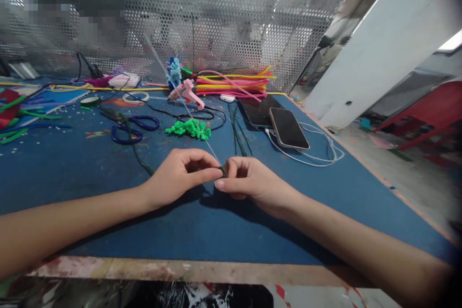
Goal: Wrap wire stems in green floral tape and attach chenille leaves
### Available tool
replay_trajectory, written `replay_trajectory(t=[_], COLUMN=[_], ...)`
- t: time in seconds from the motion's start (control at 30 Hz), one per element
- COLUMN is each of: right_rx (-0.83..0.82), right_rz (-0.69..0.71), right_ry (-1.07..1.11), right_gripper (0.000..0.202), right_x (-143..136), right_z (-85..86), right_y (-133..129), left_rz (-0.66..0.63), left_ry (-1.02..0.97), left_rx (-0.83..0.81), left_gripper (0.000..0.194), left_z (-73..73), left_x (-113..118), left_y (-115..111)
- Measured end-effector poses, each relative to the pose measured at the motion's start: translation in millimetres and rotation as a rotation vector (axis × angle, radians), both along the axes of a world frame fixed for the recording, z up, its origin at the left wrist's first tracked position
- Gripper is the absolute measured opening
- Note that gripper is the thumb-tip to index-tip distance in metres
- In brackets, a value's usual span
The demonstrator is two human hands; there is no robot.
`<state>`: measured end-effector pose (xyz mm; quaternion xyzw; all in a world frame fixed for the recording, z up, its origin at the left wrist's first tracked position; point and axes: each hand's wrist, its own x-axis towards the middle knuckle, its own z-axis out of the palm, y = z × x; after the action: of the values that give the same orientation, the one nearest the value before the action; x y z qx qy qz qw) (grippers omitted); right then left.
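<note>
Near the middle of the blue table, my left hand and my right hand meet with their fingertips almost touching. Both pinch a small dark green strip between thumb and fingers. A thin pale wire runs from that spot up and to the left, past the pink glue gun. Just beyond my hands lie a bright green fuzzy piece and several dark green stems. What my curled fingers cover is hidden.
Blue-handled scissors lie left of the green piece. A phone with a white cable rests on a dark tablet at the right. Pink and yellow pipe cleaners sit by the perforated metal screen.
</note>
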<state>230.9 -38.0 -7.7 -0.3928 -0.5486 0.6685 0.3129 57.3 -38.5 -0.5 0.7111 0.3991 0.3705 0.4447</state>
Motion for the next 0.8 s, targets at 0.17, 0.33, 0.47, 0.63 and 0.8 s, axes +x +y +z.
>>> replay_trajectory(t=[0.17,0.33,0.47,0.63,0.8], right_rx=[0.036,-0.073,-0.086,-0.118,-0.081], right_rz=[0.047,0.284,0.297,0.164,0.114], right_ry=[-0.065,0.067,0.032,-0.005,-0.041], right_gripper=[0.040,0.033,0.026,0.027,0.034], right_x=[0.7,8.8,11.8,7.7,4.6], right_z=[2.6,5.5,3.0,2.3,3.5], right_y=[-1.0,7.8,11.2,7.8,4.1], left_rz=[-0.013,-0.067,-0.045,-0.084,-0.057], left_ry=[0.001,-0.066,-0.094,-0.077,-0.060], left_rx=[0.018,-0.084,-0.089,-0.067,-0.064], left_gripper=[0.012,0.017,0.012,0.009,0.005], left_z=[1.5,4.3,3.1,1.2,2.9], left_x=[0.9,1.6,1.4,0.3,1.3], left_y=[0.0,0.8,0.3,1.5,3.6])
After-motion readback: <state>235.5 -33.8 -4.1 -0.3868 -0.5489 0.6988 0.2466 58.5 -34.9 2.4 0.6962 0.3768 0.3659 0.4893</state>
